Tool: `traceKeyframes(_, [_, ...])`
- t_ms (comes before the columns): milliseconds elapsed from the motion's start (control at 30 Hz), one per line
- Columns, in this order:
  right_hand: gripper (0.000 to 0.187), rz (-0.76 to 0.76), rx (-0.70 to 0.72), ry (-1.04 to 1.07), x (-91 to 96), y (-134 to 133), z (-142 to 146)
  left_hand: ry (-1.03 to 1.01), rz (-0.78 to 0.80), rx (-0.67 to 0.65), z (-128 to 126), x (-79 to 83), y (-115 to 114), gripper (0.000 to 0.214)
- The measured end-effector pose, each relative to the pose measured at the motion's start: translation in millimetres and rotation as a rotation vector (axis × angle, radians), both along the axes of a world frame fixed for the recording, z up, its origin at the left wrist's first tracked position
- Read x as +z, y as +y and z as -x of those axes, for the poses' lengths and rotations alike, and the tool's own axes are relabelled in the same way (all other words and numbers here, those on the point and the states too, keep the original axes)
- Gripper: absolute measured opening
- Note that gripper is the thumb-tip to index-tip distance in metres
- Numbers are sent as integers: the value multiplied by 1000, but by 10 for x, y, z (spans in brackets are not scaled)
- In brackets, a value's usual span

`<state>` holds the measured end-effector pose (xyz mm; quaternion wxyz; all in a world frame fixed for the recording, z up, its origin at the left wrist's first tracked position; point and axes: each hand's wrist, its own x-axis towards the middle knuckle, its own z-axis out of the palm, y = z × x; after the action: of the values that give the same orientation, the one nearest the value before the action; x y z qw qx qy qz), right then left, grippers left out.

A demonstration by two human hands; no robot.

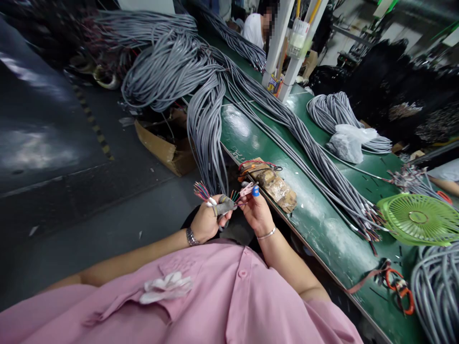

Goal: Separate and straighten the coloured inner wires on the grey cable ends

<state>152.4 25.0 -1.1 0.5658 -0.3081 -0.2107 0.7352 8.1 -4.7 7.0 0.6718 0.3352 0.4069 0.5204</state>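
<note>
My left hand (205, 224), with grey coverings on some fingers and a watch at the wrist, is closed around a cable end. Its coloured wires (202, 191) fan out above the fist. A few thin wires (234, 195) also stick up between the two hands. My right hand (257, 214), blue wrapping on its thumb, pinches a small pink clip-like piece (246, 190) close to those wires. How piece and wires meet is too small to tell. Just beyond the right hand, a taped wooden block (276, 188) lies on the table edge with loose red and black leads.
Bundles of grey cable (172, 67) are heaped over the green table (311, 224) and hang off its edge. A cardboard box (158, 148) stands on the floor. At the right are a green fan (418, 217) and orange-handled scissors (399, 289). Another person (254, 29) sits behind.
</note>
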Motion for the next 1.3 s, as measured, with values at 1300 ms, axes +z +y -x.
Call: traceKeyframes(1300, [20, -40, -16, -494, -43, -316, 53, 191, 19, -81, 110, -155, -19, 20])
